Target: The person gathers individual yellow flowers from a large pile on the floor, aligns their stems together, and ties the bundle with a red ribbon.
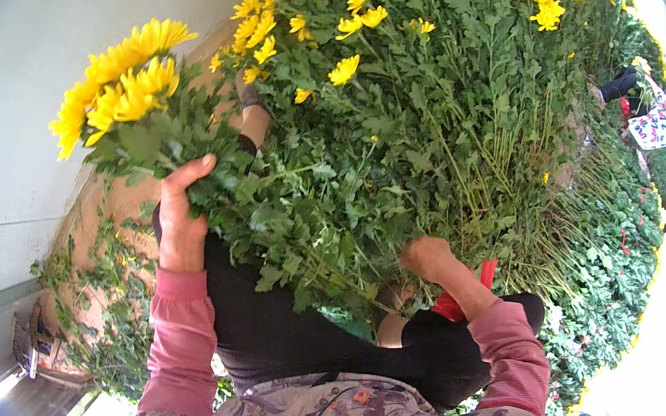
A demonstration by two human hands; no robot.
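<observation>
A bunch of yellow chrysanthemums (128,83) lies slantwise across my lap, its open blooms pointing to the far left. My left hand (185,213) is closed around it just below the flower heads, thumb on top. The leafy stems run from there toward my right hand (431,258), which is curled shut at their right end. The fingers' undersides are hidden, but they appear to grip the stems. Beside my right wrist a red strip (488,273) stands up, and more red material (447,307) lies by my knee.
A big heap of cut chrysanthemums (458,105) rises in front of me. Loose leafy stems (104,292) litter the ground at left, near a basket (24,345). A pale wall (24,91) stands left. Tied bunches (603,291) line the right. Another person (665,120) sits at far right.
</observation>
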